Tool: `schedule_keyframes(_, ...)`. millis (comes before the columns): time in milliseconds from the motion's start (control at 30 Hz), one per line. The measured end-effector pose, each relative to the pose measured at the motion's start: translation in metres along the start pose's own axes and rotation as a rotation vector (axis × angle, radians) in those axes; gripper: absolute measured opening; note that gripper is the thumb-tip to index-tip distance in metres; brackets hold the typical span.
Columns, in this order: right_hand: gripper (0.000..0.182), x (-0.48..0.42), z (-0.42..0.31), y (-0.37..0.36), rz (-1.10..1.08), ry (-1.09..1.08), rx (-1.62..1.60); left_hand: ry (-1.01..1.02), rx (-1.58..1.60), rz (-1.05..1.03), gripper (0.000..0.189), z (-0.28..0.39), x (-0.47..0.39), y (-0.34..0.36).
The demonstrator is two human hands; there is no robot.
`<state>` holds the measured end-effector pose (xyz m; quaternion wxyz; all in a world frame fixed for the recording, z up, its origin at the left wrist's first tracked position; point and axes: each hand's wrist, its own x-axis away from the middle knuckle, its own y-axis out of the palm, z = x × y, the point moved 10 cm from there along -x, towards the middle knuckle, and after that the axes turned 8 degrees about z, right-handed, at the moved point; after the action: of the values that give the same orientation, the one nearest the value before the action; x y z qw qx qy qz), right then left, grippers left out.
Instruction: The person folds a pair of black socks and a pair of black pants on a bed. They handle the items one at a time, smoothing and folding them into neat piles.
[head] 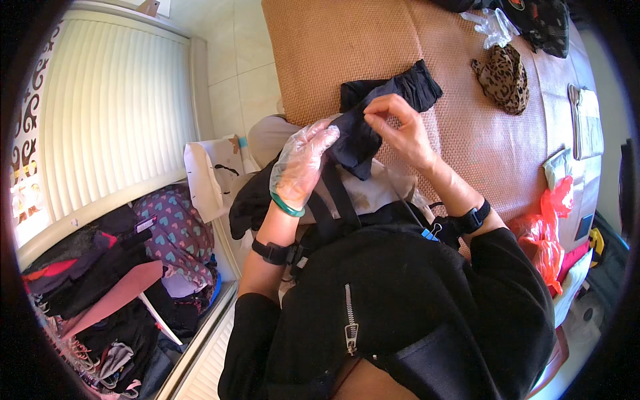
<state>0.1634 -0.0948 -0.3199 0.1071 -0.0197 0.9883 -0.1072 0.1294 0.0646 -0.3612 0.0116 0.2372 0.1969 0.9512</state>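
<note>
My left hand (pixel 302 157) wears a clear disposable plastic glove, and a green bangle circles its wrist. Its fingers and thumb hold the near left edge of a black cloth (pixel 357 142). The far end of that cloth is gathered and lies on a woven brown mat (pixel 320 55). My bare right hand (pixel 400 127) is just above and right of the cloth, with thumb and index fingertip pinched together. Whether something thin is between those fingertips is too small to see. A pale fabric item with black straps (pixel 340 195) lies on my lap under the cloth.
A leopard-print cloth (pixel 502 82), a crumpled clear plastic glove (pixel 494 27) and a red plastic bag (pixel 537 245) lie on the mat to the right. At left is an open wardrobe with heaped clothes (pixel 115 290). A white paper bag (pixel 207 175) stands beside it.
</note>
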Motion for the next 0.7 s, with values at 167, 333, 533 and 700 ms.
schedule_keyframes(167, 0.02, 0.01, -0.009, 0.016, 0.007, -0.039, 0.041, 0.007, 0.115, -0.005, 0.025, -0.001, 0.004, 0.001)
schedule_keyframes(333, 0.023, 0.008, -0.02, 0.031, 0.008, -0.132, 0.062, 0.177, -0.069, 0.036, 0.024, -0.011, -0.004, -0.023)
schedule_keyframes(533, 0.02, 0.003, -0.02, 0.044, -0.015, -0.137, 0.099, 0.149, 0.024, 0.044, 0.02, -0.012, -0.001, -0.028)
schedule_keyframes(700, 0.015, 0.002, -0.025, 0.049, 0.009, -0.197, 0.152, 0.213, -0.047, 0.104, 0.017, -0.016, -0.003, -0.04)
